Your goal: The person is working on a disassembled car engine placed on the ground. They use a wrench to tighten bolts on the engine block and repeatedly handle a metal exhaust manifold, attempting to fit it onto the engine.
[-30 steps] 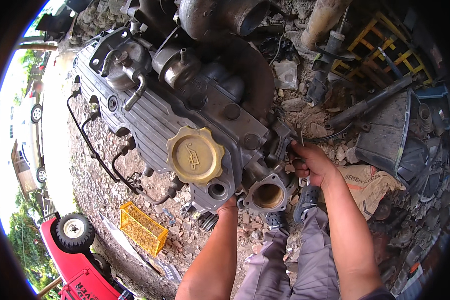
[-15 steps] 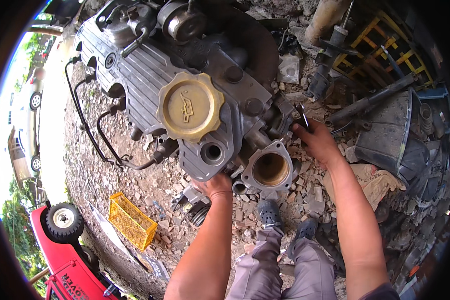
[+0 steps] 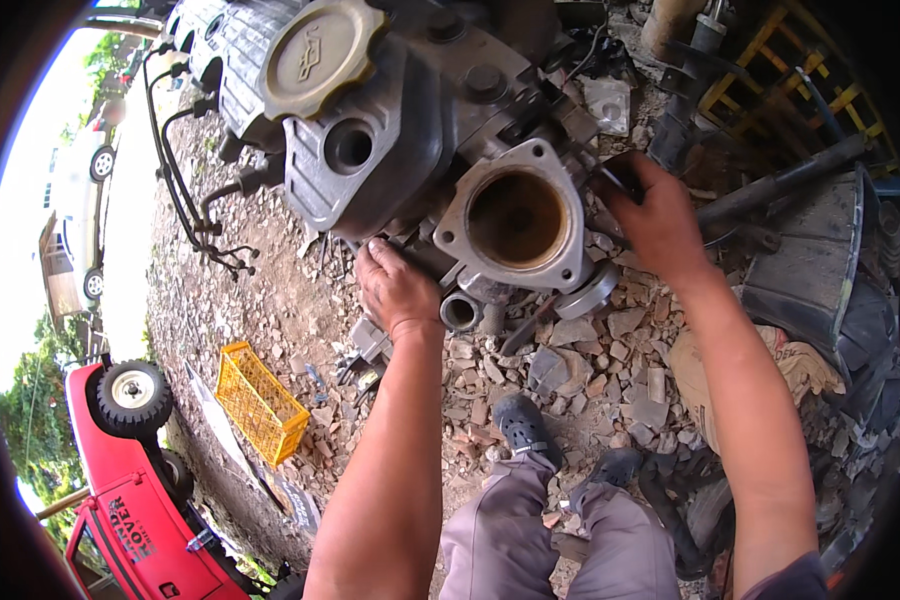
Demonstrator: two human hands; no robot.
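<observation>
A large grey engine (image 3: 420, 110) fills the upper middle, its ribbed cover topped by a yellowed oil filler cap (image 3: 315, 60). At its near end is a round flanged opening (image 3: 518, 218), rusty brown inside, with a smaller pipe stub (image 3: 460, 312) below. My left hand (image 3: 400, 290) lies against the engine's lower near side, fingers laid along the metal and their tips partly hidden. On the engine's right side my right hand (image 3: 658, 222) is closed round a shiny metal wrench (image 3: 620, 183), mostly covered by the fingers.
Rubble and broken stone (image 3: 570, 370) cover the ground round my feet. A yellow plastic crate (image 3: 260, 400) lies at the left, beyond it a red vehicle (image 3: 150, 510). Black plastic parts (image 3: 805, 265), a sack (image 3: 705, 375) and a yellow grid crate (image 3: 800, 75) crowd the right.
My view has shifted closer over the flanged opening, and the engine sits higher in the picture. The left hand's fingers now show more at the engine's side. The right hand still grips the wrench.
</observation>
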